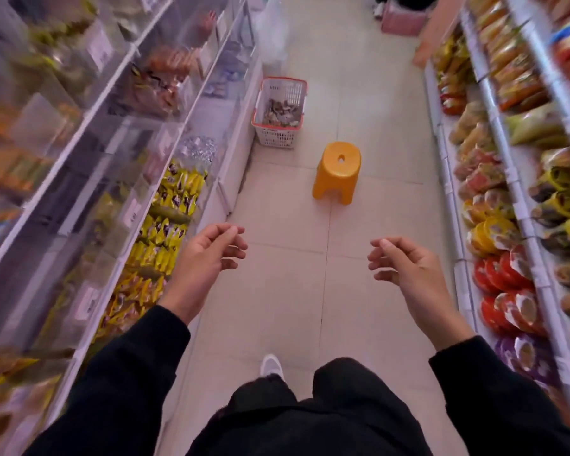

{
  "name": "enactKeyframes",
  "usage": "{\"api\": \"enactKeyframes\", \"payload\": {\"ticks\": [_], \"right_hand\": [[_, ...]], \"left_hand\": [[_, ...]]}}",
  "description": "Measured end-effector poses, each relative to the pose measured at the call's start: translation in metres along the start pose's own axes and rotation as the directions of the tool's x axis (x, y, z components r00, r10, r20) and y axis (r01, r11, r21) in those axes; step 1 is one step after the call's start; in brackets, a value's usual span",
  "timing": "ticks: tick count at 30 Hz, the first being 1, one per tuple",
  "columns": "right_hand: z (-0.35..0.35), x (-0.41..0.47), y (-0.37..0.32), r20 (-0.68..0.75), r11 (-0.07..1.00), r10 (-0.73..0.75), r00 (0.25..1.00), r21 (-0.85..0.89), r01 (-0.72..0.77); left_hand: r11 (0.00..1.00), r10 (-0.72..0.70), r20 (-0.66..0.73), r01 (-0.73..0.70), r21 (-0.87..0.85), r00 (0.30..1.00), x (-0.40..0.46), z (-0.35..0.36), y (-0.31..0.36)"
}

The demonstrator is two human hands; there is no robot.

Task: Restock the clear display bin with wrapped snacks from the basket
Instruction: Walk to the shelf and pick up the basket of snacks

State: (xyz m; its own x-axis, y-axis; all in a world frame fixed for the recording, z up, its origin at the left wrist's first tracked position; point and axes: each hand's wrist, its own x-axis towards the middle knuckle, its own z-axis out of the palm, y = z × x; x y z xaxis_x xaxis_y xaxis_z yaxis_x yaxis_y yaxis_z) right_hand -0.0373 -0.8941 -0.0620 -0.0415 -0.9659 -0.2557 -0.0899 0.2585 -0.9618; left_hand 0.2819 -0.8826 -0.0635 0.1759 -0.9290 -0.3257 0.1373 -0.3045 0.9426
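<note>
So both hands are up in front of the body with nothing in them. The left hand (213, 250) and the right hand (405, 263) sit well apart from each other, fingers loosely curled inward, not gripping anything.

The basket (279, 112) is straight ahead down the aisle, well beyond both hands, sitting on the floor (359, 103) right against the base of the shelving on the left-hand side. It's a white mesh one with a red rim, and there's a pile of wrapped snacks (282, 112) in the bottom. Its long side runs away from the hands, along the aisle. It lies forward and a touch to the left, so I'd say the left hand is the nearer one.

An orange stool (338, 174) stands between the hands and the basket, slightly right of the line to it.

Clear display bins (175, 199) run along the left side, just beside the left hand. Which one needs filling, can't tell; that side is pretty blurred.

Looks like nothing's been restocked yet, the reach hasn't even started.
</note>
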Motion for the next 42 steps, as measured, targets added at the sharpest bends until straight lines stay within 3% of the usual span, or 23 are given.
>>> {"api": "enactKeyframes", "payload": {"ticks": [7, 12, 22, 27, 37, 42], "right_hand": [[-0.035, 0.14, -0.01, -0.133, 0.998, 0.055, 0.99, -0.005, -0.057], [-0.032, 0.261, -0.043, -0.057, 0.998, 0.068, 0.996, 0.008, -0.068], [0.065, 0.498, -0.127, 0.203, 0.999, 0.033, 0.979, -0.038, -0.026], [0.126, 0.599, -0.147, 0.261, 0.996, 0.07, 0.963, -0.076, -0.052], [0.104, 0.748, -0.177, 0.035, 0.992, 0.106, 0.994, -0.07, -0.103], [0.099, 0.835, -0.176, 0.006, 0.986, 0.157, 0.988, -0.056, -0.156]], "left_hand": [[1.0, -0.012, 0.099, 0.01, 0.025, 0.995, 0.157, 0.08, 0.049], [1.0, 0.001, 0.033, -0.002, 0.017, 0.999, 0.241, 0.11, 0.075], [0.999, 0.022, -0.21, -0.027, -0.019, 0.977, 0.406, 0.04, 0.125], [0.998, -0.017, -0.254, 0.002, -0.059, 0.967, 0.504, 0.005, 0.14], [1.0, -0.021, -0.042, 0.021, -0.012, 0.999, 0.727, 0.063, 0.224], [0.999, -0.041, -0.001, 0.041, 0.014, 0.999, 0.823, 0.095, 0.241]]}}
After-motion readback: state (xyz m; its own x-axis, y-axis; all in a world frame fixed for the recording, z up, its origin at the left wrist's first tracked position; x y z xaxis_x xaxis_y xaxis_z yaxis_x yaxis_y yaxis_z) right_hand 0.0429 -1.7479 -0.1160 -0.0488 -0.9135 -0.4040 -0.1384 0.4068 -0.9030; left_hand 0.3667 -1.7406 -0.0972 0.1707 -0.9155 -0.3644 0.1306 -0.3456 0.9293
